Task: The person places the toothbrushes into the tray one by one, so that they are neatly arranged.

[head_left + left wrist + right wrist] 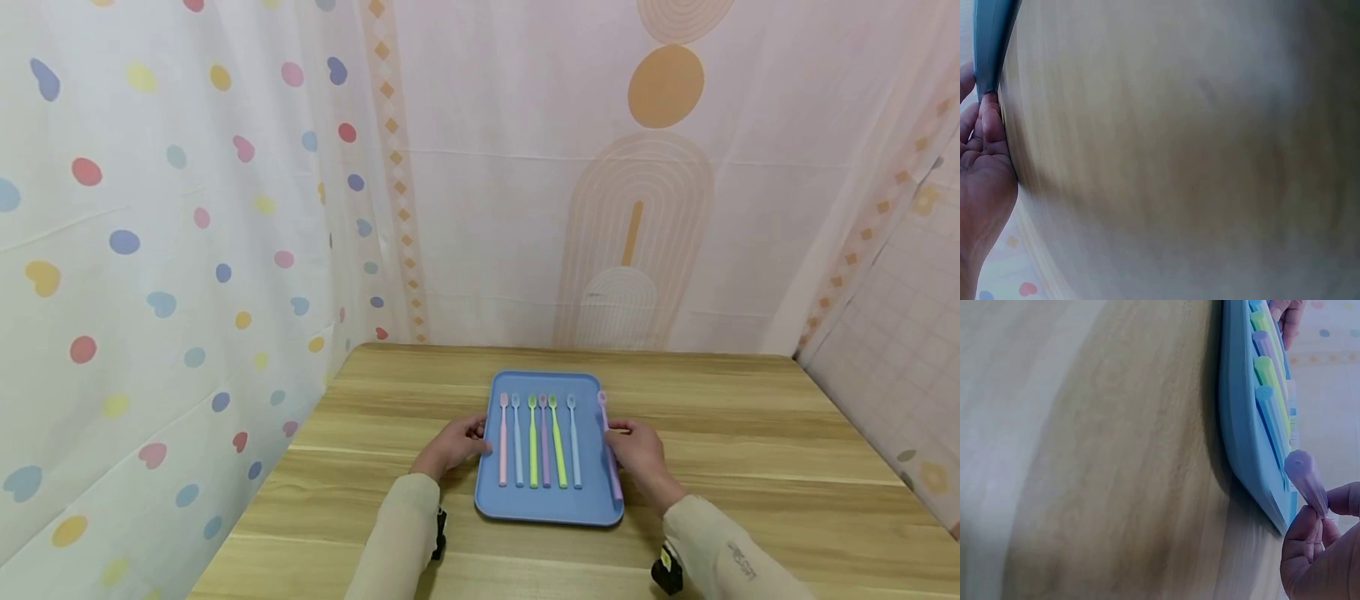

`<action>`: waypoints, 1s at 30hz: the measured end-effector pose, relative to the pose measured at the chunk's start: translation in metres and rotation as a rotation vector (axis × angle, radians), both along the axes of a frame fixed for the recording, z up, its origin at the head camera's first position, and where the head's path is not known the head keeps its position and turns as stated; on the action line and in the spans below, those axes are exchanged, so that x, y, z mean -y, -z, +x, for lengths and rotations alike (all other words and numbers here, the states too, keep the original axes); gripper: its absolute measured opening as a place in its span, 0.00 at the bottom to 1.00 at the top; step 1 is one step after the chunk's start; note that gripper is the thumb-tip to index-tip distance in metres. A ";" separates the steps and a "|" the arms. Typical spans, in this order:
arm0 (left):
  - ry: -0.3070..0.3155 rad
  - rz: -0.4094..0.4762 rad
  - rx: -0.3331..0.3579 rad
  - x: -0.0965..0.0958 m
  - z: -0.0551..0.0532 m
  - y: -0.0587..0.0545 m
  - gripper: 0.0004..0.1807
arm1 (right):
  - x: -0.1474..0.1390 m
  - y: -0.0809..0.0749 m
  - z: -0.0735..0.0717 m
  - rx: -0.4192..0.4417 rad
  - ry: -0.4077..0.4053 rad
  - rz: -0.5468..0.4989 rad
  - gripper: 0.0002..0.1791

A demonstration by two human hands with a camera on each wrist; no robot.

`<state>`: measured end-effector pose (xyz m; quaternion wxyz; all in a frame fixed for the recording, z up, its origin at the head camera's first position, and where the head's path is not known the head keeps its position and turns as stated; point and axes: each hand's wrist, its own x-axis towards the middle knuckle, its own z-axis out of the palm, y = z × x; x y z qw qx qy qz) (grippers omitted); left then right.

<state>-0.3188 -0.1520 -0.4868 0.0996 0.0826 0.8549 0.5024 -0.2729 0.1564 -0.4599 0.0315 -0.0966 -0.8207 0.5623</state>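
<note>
A blue tray [551, 507] lies on the table, with several toothbrushes set side by side on it, handles toward me. From the left come a pink toothbrush [503, 454], a light blue one, a green one, a purple toothbrush [545, 454], a second green one and another light blue toothbrush [575, 454]. My left hand [457, 443] grips the tray's left edge between thumb and fingers. At the right edge, my right hand [637, 454] pinches another purple toothbrush [1307, 478] by its handle. This one slants slightly over the tray's right rim; whether it touches the rim I cannot tell.
The wooden table [750, 467] extends on both sides of the tray. A dotted curtain [187, 250] hangs at the left, and a patterned curtain [487, 208] stands behind the table's far edge.
</note>
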 end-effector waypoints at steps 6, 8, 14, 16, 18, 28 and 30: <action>-0.007 -0.008 0.002 0.000 0.000 -0.001 0.32 | 0.005 -0.001 -0.004 0.019 0.017 0.008 0.19; -0.010 -0.009 0.002 0.000 0.000 -0.001 0.32 | 0.007 0.000 -0.006 0.019 0.028 0.018 0.19; -0.009 -0.009 0.000 0.000 0.000 -0.001 0.31 | 0.012 0.001 -0.011 0.031 0.053 0.017 0.19; -0.008 -0.011 0.002 0.000 0.000 -0.001 0.31 | 0.014 0.001 -0.012 0.042 0.056 0.010 0.19; -0.010 -0.010 0.008 0.000 0.000 -0.001 0.31 | 0.016 0.000 -0.013 0.056 0.061 0.007 0.19; -0.008 -0.005 0.005 0.000 0.000 -0.001 0.31 | 0.022 0.001 -0.020 0.061 0.067 0.021 0.18; -0.006 -0.005 0.002 0.000 0.000 -0.001 0.31 | 0.022 0.001 -0.022 0.066 0.067 0.030 0.18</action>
